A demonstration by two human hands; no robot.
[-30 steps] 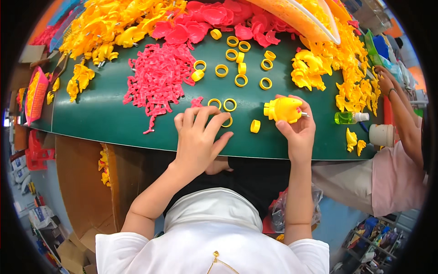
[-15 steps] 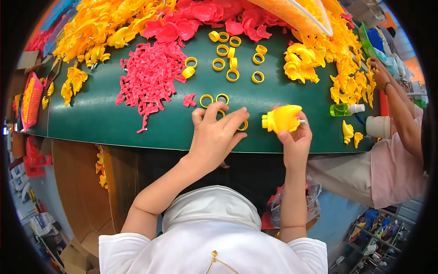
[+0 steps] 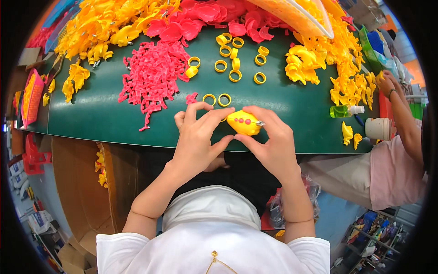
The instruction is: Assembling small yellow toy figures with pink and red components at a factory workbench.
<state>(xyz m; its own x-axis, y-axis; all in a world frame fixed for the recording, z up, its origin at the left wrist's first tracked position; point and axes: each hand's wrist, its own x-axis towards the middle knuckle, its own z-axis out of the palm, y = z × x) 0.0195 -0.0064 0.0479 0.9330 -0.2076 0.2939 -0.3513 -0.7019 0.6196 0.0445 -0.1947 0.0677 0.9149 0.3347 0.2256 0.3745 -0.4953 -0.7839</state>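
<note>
My right hand [image 3: 274, 140] grips a rounded yellow plastic part [image 3: 243, 123] by its right side, thumb below and fingers above. A row of small pink dots runs along the part, and a metal tip sticks out at its right end. At the opposite end, the thumb and index finger of my left hand [image 3: 197, 133] close about the part; whether a ring sits between them is hidden. Just beyond my left hand lie a yellow ring [image 3: 224, 100] and another yellow ring [image 3: 209, 100] on the green tabletop [image 3: 159, 124].
Farther back are several loose yellow rings [image 3: 235, 76], a heap of small pink pieces [image 3: 150, 75], pink shells [image 3: 205, 13] and piles of yellow parts [image 3: 109, 27]. On the right stand a green spray bottle [image 3: 345, 111], a white tub [image 3: 378, 128] and a co-worker's hand [image 3: 386, 82].
My right hand has brought the yellow part leftward and turned it, showing its pink dots. My left hand has moved from the rings to the part's left end. The nearest right ring no longer shows.
</note>
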